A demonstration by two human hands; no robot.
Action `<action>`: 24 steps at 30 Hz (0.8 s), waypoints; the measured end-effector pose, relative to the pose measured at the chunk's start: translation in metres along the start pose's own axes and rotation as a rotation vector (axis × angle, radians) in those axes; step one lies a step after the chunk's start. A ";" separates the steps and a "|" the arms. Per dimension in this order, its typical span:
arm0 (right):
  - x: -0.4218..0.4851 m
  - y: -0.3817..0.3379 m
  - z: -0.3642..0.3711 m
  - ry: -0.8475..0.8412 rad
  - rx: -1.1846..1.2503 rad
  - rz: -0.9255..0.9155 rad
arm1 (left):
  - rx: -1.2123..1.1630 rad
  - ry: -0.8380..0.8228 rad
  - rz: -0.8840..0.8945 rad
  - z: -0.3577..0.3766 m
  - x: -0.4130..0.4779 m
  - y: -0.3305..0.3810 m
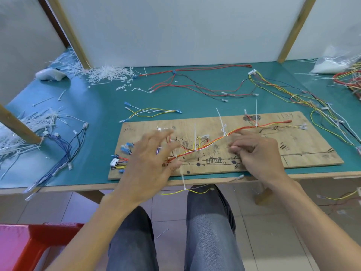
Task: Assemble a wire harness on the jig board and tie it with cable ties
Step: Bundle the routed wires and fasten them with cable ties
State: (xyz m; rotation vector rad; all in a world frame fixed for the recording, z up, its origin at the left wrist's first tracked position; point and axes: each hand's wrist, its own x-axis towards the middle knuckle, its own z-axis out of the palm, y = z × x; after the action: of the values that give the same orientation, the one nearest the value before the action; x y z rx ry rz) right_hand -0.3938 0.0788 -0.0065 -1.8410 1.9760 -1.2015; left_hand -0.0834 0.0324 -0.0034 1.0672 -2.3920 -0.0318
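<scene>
My left hand [150, 159]: fingers spread, holding nothing, over jig board [302, 151] left end | my right hand [257, 153]: index on wire harness [211, 142] mid-board, others curled; grasp unclear.

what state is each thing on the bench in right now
jig board, lying flat
wire harness, laid along the board, tied in places
cable ties, fastened, tails untrimmed and sticking up
left hand, fingers spread over the board's left end, holding nothing
right hand, index finger out by the harness, others curled, grip unclear
loose wire sets, untied behind the board
</scene>
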 end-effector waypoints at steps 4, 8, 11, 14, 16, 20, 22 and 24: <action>0.001 -0.014 -0.006 -0.066 -0.001 0.072 | 0.021 -0.021 -0.129 -0.028 -0.005 -0.030; -0.008 -0.051 0.018 -0.077 0.001 -0.091 | -0.016 -0.222 -0.207 -0.036 -0.009 -0.028; -0.020 -0.069 0.046 -0.097 0.093 -0.087 | 0.031 -0.288 -0.170 -0.038 -0.009 -0.025; -0.023 -0.075 0.072 -0.119 0.102 -0.041 | 0.055 -0.300 -0.194 -0.039 -0.007 -0.024; -0.017 -0.075 0.082 -0.089 0.123 0.011 | 0.133 -0.325 -0.175 -0.038 -0.003 -0.022; -0.010 -0.074 0.092 -0.001 0.126 0.060 | 0.168 -0.376 -0.216 -0.041 0.006 -0.024; -0.012 -0.075 0.096 0.071 0.091 0.054 | 0.184 -0.379 -0.228 -0.040 0.009 -0.023; -0.016 -0.074 0.099 0.120 0.067 0.031 | 0.232 -0.364 -0.218 -0.036 0.011 -0.020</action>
State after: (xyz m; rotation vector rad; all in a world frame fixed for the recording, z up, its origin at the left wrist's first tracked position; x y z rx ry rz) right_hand -0.2729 0.0583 -0.0289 -1.7381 1.9915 -1.3808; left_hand -0.0586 0.0179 0.0284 1.5416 -2.6329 -0.0267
